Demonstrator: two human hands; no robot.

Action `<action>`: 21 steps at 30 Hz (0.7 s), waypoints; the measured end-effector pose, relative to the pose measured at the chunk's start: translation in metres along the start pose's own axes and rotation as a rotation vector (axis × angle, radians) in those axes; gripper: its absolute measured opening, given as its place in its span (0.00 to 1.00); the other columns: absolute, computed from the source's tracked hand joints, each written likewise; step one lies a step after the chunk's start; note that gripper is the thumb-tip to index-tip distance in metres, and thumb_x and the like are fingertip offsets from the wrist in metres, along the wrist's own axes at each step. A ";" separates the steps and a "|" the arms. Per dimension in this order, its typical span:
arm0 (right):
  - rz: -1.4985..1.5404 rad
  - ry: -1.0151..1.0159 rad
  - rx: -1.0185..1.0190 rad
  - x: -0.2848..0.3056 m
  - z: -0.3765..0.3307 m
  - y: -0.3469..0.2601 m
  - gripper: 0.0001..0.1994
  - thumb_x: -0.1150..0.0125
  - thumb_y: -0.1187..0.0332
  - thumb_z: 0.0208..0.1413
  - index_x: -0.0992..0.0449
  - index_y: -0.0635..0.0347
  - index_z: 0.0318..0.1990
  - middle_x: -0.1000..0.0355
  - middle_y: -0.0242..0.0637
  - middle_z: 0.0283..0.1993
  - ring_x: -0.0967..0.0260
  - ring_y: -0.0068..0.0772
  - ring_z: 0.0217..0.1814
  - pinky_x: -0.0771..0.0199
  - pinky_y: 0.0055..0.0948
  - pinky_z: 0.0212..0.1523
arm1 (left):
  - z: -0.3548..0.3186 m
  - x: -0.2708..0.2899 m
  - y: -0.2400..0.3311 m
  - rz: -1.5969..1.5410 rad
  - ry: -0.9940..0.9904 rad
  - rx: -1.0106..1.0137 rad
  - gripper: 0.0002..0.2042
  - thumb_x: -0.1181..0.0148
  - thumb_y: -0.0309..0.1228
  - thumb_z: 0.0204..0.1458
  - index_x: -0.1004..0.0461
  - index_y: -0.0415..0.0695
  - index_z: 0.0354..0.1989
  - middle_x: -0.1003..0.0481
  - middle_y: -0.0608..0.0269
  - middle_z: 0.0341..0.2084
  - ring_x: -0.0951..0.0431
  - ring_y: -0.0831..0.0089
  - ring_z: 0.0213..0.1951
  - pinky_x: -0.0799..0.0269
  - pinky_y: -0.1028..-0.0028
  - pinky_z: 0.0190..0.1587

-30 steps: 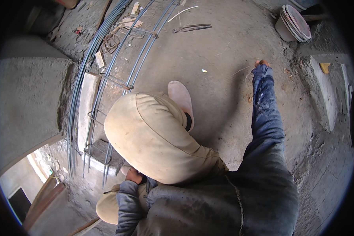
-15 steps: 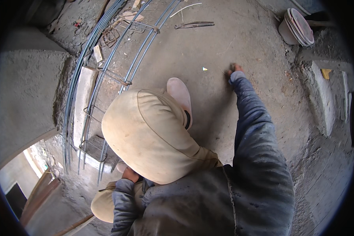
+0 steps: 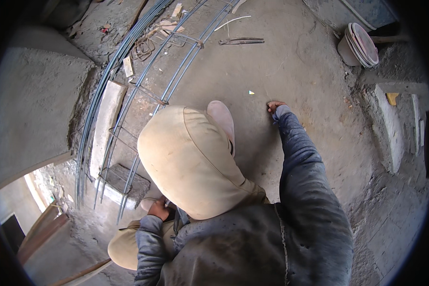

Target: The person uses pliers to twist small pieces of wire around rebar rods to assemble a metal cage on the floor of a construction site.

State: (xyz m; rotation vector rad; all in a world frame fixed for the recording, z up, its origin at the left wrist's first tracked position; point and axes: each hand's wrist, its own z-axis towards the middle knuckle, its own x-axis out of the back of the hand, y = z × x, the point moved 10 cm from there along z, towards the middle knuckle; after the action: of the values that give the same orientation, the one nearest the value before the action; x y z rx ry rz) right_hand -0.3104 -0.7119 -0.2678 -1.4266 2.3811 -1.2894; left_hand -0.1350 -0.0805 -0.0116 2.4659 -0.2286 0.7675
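My right hand [image 3: 275, 106] is at the end of my outstretched arm, low over the concrete floor, its fingers curled closed. A faint thin line shows by the fingertips; I cannot tell whether it is a wire in the hand or a mark on the floor. My left hand [image 3: 158, 209] is bent closed beside my raised knee [image 3: 181, 157], its fingers partly hidden, and what it holds cannot be made out. Left of the knee runs a rebar cage [image 3: 137, 88] of long bars with square stirrups. Pincers [image 3: 241, 41] lie on the floor ahead.
A bundle of long steel bars [image 3: 110, 62] curves along the cage's left side. A pale plank [image 3: 107, 121] and a concrete block [image 3: 124, 183] are by it. Stacked buckets [image 3: 357, 45] stand far right, above a rough concrete slab [image 3: 388, 131]. A white strip [image 3: 231, 22] lies near the pincers.
My right hand has drawn back toward me and slightly left, its arm bending a little. My left hand stays beside the knee. The whole view has shifted slightly.
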 end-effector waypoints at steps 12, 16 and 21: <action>-0.012 -0.251 0.323 -0.029 -0.177 -0.274 0.35 0.34 0.63 0.49 0.43 0.67 0.61 0.29 0.31 0.36 0.33 0.21 0.36 0.32 0.21 0.36 | -0.101 0.126 0.058 -0.182 0.057 -0.085 0.10 0.51 0.21 0.36 0.34 0.39 0.31 0.31 0.47 0.18 0.28 0.49 0.25 0.34 0.62 0.29; -0.094 -0.800 0.664 -0.133 -0.287 -0.438 0.26 0.39 0.74 0.50 0.38 0.68 0.58 0.40 0.22 0.22 0.44 0.16 0.25 0.39 0.19 0.29 | -0.138 0.166 0.052 -0.710 0.232 -0.169 0.14 0.62 0.15 0.30 0.38 0.40 0.29 0.37 0.61 0.21 0.36 0.70 0.24 0.38 0.74 0.30; -0.800 -1.389 0.889 -0.306 -0.423 -0.505 0.28 0.40 0.73 0.49 0.39 0.65 0.59 0.36 0.29 0.22 0.38 0.22 0.25 0.35 0.23 0.31 | -0.144 0.181 0.021 -1.225 0.553 -0.251 0.04 0.53 0.23 0.44 0.41 0.43 0.26 0.40 0.62 0.21 0.38 0.73 0.25 0.41 0.76 0.30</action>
State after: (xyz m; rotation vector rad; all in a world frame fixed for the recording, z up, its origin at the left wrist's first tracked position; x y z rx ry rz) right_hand 0.0178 -0.3264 0.2529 -1.8900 0.2999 -0.6919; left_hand -0.0609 -0.0197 0.2006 1.5813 1.1817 0.7057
